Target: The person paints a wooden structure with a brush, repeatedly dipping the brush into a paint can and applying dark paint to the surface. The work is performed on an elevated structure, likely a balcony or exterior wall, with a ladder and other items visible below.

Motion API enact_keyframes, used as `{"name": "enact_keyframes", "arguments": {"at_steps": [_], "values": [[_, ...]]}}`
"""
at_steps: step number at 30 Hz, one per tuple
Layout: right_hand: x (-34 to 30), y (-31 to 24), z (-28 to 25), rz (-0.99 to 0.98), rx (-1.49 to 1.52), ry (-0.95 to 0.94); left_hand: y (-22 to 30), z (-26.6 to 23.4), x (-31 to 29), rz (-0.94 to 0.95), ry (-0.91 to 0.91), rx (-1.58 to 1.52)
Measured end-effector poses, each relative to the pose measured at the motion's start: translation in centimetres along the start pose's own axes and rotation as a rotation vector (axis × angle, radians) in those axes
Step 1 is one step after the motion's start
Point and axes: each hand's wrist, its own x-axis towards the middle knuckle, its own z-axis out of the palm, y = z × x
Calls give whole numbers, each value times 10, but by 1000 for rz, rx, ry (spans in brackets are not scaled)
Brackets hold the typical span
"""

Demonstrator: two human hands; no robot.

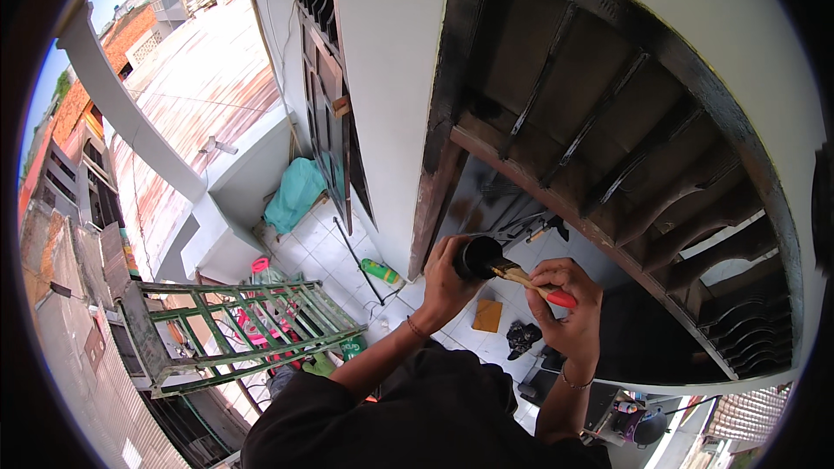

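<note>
The person's black shirt (417, 412) fills the lower edge, and from it 2 bare forearms reach up: the left hand (445, 282) is wrapped around a black cylindrical container (479, 259), while the right hand (569, 306) grips a wooden-handled paintbrush (521, 276) near its red end, the bristle end at the container's mouth. Above and right spreads a dark arched wooden frame (638, 158) with slats. On the white tiled floor (317, 247) are a teal cloth bundle (295, 195), a green bottle (380, 272) and a crumpled black bag (523, 339), with a green ladder (143, 339) at left.
</note>
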Motion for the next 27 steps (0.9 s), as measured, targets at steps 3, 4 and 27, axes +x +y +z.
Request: {"name": "enact_keyframes", "arguments": {"at_steps": [3,4,27], "values": [[6,-6,10,-64,-27,-46,-7,-8,5,-6,-7,-14],[8,-8,12,-76,-32,-59,-8,-10,7,-6,-11,-17],[90,-39,73,-366,-331,-13,-30,-50,107,49,178,-16]]}}
